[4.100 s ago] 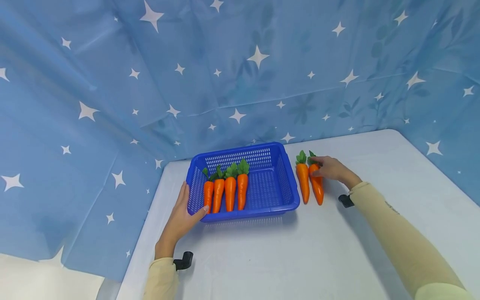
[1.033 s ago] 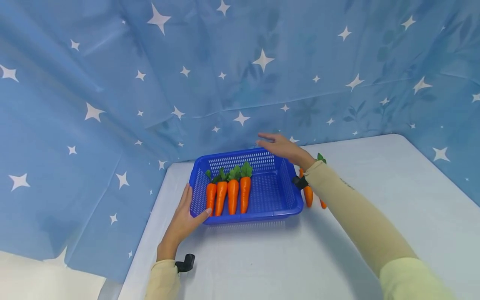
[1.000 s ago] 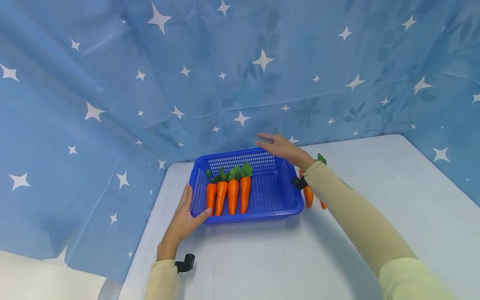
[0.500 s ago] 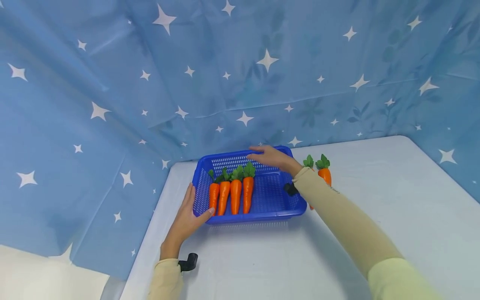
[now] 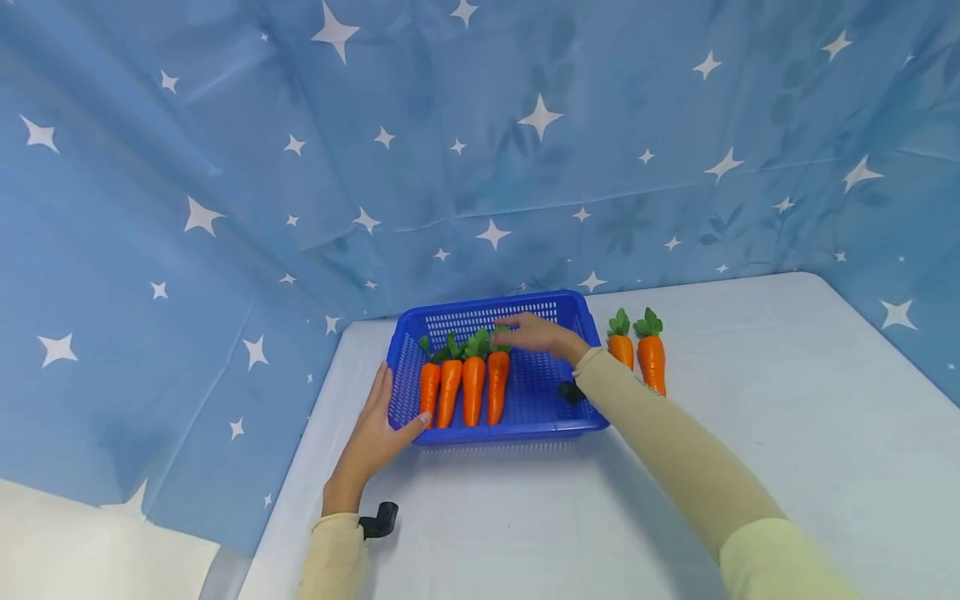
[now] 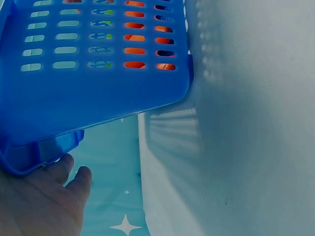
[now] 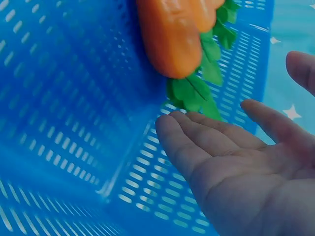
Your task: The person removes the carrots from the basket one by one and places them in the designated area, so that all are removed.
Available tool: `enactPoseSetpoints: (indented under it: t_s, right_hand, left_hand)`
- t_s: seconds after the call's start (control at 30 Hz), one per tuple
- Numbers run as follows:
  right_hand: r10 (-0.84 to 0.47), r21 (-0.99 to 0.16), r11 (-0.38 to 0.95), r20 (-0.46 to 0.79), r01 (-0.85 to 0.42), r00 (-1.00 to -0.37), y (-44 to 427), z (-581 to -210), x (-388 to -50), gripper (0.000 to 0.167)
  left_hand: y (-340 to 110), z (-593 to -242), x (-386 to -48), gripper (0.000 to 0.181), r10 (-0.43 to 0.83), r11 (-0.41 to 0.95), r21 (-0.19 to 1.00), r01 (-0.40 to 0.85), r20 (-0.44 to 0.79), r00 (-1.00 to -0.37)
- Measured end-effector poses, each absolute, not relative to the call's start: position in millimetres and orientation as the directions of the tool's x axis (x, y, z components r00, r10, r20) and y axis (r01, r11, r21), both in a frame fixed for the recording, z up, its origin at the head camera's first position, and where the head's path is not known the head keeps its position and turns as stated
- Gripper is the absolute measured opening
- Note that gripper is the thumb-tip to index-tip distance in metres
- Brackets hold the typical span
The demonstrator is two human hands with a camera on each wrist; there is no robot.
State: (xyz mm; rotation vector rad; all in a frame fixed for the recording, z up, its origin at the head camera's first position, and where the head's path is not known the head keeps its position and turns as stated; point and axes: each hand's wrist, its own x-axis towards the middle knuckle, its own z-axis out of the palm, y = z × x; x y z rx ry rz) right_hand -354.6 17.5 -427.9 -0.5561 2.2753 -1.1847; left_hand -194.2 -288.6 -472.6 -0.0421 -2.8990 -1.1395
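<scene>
blue basket (image 5: 517, 432), four carrots (image 5: 473, 392) inside — green-topped

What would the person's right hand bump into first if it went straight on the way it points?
Most likely the green leaves of the rightmost carrot in the blue basket: the right hand points towards them. Whether it already touches them is hard to tell.

1. The basket (image 5: 517, 431) sits on the desk (image 5: 517, 517), toward its far left.
2. Four carrots (image 5: 473, 390) lie side by side in the basket's left half, leaves (image 7: 187, 93) far.
3. Two loose carrots (image 5: 652, 365) lie right of the basket.
4. The left grip (image 5: 372, 440) is at the basket's near left corner; the right grip (image 5: 538, 333) is over its inside.
5. A curtain (image 5: 480, 175) hangs behind the desk.
</scene>
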Motion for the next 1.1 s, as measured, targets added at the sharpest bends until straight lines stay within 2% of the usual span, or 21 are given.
enactPoseSetpoints:
  t_s: [0.63,0.77,0.97,1.1]
  right_hand:
    - [-0.557,-0.82,0.57,-0.337,-0.055,-0.759,0,-446,-348,0.06]
    - [-0.563,-0.791,0.601,-0.315,-0.117,-0.764,-6,-447,-347,0.06]
    - [-0.57,-0.641,0.706,-0.264,-0.3,-0.778,-15,-448,-345,0.062]
    - [-0.54,-0.604,0.739,-0.264,-0.299,-0.799,-19,-448,-345,0.064]
  left_hand:
    - [-288,-472,-194,0.114,0.013,0.74,0.672,0.029,0.029,-1.0]
    - [-288,-472,-194,0.116,0.012,0.74,0.672,0.026,0.025,-1.0]
    - [-288,-473,-193,0.118,0.005,0.737,0.676,0.023,0.028,-1.0]
    - [-288,-473,-194,0.117,0.001,0.738,0.675,0.022,0.032,-0.999]
